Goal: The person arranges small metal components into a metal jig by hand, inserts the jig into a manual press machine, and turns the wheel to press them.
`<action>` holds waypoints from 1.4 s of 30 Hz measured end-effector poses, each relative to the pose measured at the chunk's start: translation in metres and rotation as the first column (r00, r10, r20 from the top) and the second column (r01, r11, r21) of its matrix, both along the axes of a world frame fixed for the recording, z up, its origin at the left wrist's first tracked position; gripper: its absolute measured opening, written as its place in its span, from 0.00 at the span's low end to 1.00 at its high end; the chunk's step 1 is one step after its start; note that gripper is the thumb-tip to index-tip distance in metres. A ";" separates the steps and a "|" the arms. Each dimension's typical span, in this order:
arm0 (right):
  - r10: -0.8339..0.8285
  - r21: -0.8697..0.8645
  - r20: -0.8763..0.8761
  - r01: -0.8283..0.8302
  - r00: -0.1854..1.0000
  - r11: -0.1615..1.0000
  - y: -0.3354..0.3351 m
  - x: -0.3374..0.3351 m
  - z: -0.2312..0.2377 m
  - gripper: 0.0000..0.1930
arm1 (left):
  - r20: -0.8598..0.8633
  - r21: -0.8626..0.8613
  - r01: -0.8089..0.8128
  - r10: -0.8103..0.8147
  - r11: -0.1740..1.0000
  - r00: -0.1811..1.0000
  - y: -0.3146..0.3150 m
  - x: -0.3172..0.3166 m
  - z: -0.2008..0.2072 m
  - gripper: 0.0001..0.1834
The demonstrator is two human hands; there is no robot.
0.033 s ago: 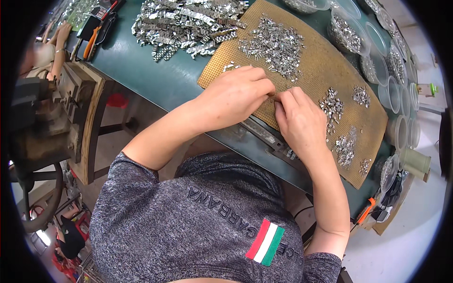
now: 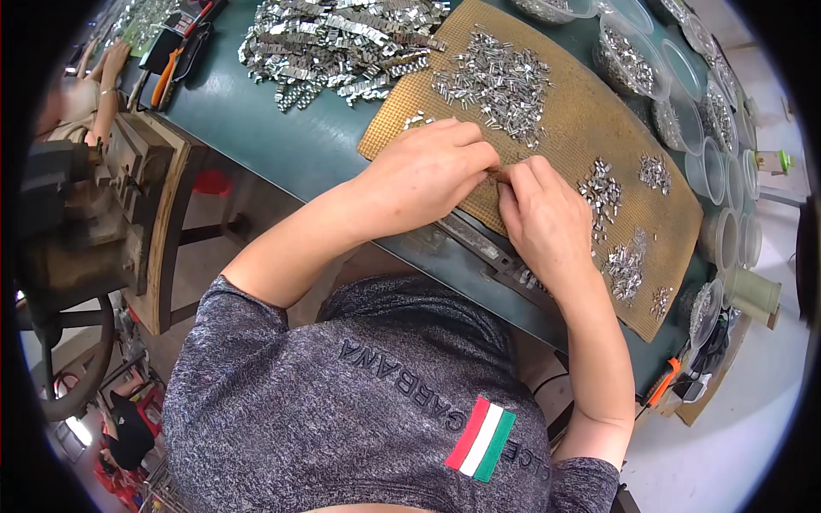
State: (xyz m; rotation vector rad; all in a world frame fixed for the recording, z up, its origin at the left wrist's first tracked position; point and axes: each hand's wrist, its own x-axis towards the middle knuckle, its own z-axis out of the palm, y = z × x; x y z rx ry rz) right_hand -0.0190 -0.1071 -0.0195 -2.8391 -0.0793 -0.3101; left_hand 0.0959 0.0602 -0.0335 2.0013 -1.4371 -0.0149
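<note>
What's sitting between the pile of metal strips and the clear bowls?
In the head view, a tan mat bearing a heap of small silver pieces lies between the metal strips and the clear bowls.

The left hand and right hand nearly meet, fingers curled, over the near side of a tan textured mat; small metal pieces heap farther off, metal link strips pile far left, clear plastic tubs line the far right
</note>
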 end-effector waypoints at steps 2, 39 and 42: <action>-0.002 0.015 -0.006 0.002 1.000 1.000 -0.003 -0.002 0.001 0.05 | 0.010 0.009 -0.012 0.012 1.000 1.000 -0.003 -0.002 0.001 0.06; -0.219 0.191 0.061 0.204 0.974 0.960 -0.019 -0.134 0.007 0.09 | -0.075 -0.127 0.381 -0.392 0.916 0.917 -0.046 -0.084 -0.008 0.11; -0.235 0.238 0.044 0.218 0.971 0.946 -0.018 -0.133 0.011 0.08 | -0.107 -0.154 0.339 -0.357 0.928 0.928 -0.038 -0.073 -0.001 0.11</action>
